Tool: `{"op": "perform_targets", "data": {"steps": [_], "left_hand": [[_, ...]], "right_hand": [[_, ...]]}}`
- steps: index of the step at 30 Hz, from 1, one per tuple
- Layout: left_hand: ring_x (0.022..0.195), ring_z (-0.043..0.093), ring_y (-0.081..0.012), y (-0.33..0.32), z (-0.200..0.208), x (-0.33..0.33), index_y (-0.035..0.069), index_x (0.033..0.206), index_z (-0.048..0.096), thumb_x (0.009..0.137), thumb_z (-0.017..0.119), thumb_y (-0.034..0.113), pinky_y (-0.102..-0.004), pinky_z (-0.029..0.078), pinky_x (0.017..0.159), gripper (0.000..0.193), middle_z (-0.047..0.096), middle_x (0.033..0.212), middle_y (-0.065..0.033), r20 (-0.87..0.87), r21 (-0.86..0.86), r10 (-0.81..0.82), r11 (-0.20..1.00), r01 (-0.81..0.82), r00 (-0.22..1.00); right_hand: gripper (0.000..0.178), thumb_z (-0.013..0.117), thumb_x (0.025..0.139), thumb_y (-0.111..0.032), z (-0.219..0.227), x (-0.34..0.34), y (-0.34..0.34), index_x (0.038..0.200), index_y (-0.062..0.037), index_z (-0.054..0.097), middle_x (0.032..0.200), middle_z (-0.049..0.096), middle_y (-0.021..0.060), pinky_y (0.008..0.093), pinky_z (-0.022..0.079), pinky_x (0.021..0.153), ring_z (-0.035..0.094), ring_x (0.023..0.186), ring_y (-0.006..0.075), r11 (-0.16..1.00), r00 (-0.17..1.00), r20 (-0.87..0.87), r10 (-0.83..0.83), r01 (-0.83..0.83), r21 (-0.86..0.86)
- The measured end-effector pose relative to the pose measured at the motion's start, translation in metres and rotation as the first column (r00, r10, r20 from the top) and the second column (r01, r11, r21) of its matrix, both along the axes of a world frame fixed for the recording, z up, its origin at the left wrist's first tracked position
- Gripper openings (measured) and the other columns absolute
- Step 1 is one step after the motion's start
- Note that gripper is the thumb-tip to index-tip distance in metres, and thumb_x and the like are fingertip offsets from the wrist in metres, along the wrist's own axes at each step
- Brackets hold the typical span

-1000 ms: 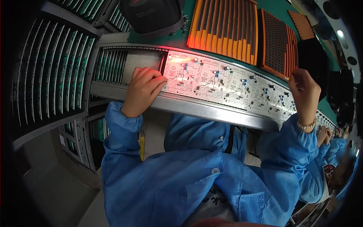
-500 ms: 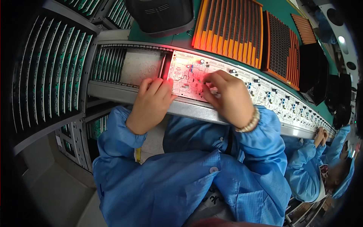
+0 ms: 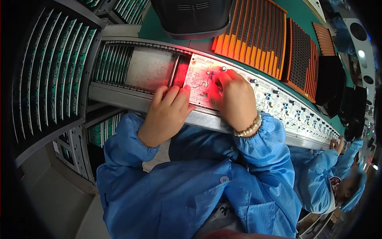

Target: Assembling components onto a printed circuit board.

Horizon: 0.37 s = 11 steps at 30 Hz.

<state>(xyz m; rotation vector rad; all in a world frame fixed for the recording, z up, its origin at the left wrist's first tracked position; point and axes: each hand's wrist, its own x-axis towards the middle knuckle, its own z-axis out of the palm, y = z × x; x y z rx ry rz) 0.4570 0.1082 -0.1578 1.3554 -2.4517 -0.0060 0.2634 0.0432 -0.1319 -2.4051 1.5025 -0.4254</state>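
Note:
A white circuit board (image 3: 199, 89) with small components, lit red, lies on the metal conveyor rail in front of me. My left hand (image 3: 167, 113) rests at the board's left end, fingers spread over its near corner and the rail. Over the middle of the same board, my right hand (image 3: 240, 97) points down with thumb and fingers drawn together. Whatever those fingertips hold is hidden behind the hand. A round black capacitor (image 3: 223, 69) stands on the board just beyond the right fingers.
More populated white boards (image 3: 294, 112) continue along the rail to the right, where a co-worker (image 3: 318, 175) in blue sits. Orange-edged component trays (image 3: 254, 38) and a black box (image 3: 193, 18) stand behind the rail. Racks of green boards (image 3: 55, 75) fill the left side.
The view has shifted slightly. My right hand has moved a little left over the board and turned more upright. My left hand stays at the board's left end.

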Motion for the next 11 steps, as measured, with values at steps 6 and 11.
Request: {"op": "perform_targets", "data": {"steps": [6,11], "left_hand": [[0.1,0.053,-0.0237,0.001,0.0,-0.001,0.0,0.094,0.069,0.081,0.069,0.025,-0.0421,0.043,0.089,0.028,0.06,0.11,-0.0086,0.026,-0.035,0.004,0.999,-0.003,1.0],[0.101,0.053,-0.0246,0.003,0.001,-0.004,0.0,0.101,0.071,0.081,0.07,0.025,-0.0434,0.042,0.091,0.032,0.06,0.114,-0.0104,0.066,-0.004,0.018,1.0,-0.018,0.998]], "right_hand": [[0.022,0.075,0.074,-0.015,0.007,0.002,0.003,0.088,-0.0017,0.065,0.083,0.063,0.0165,0.043,0.054,0.066,0.065,0.076,0.0353,1.0,0.991,-0.129,0.023,-0.02,0.023],[0.024,0.075,0.076,-0.019,0.002,0.017,0.005,0.09,-0.0027,0.064,0.085,0.064,0.0157,0.0435,0.055,0.068,0.065,0.078,0.036,0.997,0.967,-0.247,-0.061,0.049,-0.055]]}}
